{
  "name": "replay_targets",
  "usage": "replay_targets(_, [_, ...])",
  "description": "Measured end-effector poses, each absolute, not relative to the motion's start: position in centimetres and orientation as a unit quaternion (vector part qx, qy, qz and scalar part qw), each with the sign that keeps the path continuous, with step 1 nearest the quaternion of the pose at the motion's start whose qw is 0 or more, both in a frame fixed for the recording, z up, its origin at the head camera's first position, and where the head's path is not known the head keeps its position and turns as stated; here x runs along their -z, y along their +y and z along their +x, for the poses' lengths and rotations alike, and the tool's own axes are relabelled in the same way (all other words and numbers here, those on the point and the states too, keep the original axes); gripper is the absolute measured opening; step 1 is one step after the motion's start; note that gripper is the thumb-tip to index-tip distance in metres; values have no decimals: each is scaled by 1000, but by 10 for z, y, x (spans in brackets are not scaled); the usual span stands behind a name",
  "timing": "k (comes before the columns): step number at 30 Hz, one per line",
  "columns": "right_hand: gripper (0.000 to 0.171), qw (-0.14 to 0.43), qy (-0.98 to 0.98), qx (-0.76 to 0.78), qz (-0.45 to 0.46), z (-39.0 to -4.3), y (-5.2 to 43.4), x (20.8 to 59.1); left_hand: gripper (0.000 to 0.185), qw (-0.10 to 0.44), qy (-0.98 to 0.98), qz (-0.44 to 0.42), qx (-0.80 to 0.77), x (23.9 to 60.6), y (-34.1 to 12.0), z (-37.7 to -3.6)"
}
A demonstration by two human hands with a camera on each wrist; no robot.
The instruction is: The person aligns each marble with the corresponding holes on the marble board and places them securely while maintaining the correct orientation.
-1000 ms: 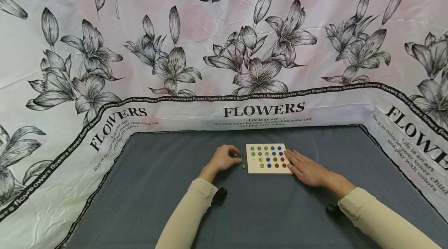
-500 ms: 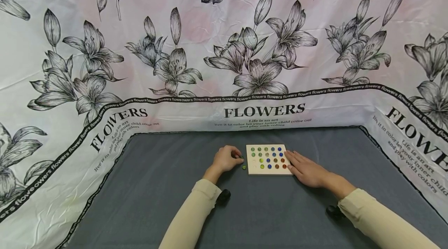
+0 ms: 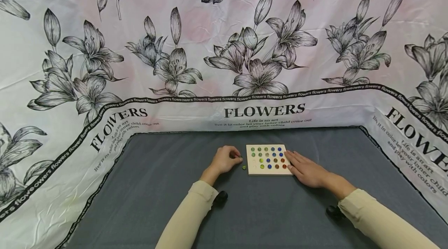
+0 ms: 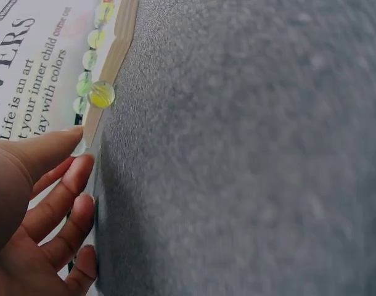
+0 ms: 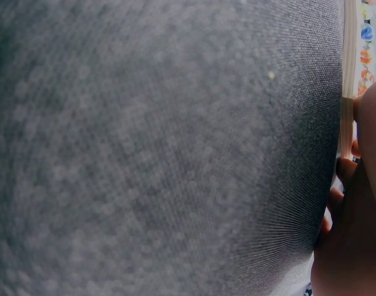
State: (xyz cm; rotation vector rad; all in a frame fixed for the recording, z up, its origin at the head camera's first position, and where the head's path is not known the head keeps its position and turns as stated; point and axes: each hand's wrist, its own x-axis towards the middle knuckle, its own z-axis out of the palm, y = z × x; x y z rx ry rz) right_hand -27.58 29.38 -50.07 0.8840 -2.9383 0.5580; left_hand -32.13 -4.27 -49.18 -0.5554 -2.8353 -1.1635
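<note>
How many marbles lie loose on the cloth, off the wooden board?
1 in plain view: a yellow-green marble on the grey cloth just left of the board, near the left hand. That hand's curled fingers may hide more.

A yellow-green marble (image 4: 102, 95) lies on the grey cloth (image 4: 249, 154) against the wooden board (image 4: 117, 46) — left hand (image 4: 37, 209) near.

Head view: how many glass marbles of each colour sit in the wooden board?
Green glass marbles: 4
Pale grey-green marbles: 2
Blue marbles: 6
Yellow-green marbles: 2
Orange-brown marbles: 4
Total: 18 in the square wooden board.
Off it: the left hand pinches a dark green marble; one loose yellowish marble lies on the grey cloth.
</note>
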Motion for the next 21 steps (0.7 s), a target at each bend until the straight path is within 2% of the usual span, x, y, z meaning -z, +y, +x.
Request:
replay_targets(7, [57, -11, -947, -175, 269, -274, 291, 497, 10, 29, -897, -210, 389, 488, -49, -319])
replay_targets(21, [57, -10, -948, -167, 269, -275, 290, 496, 14, 19, -885, -233, 403, 480, -45, -316])
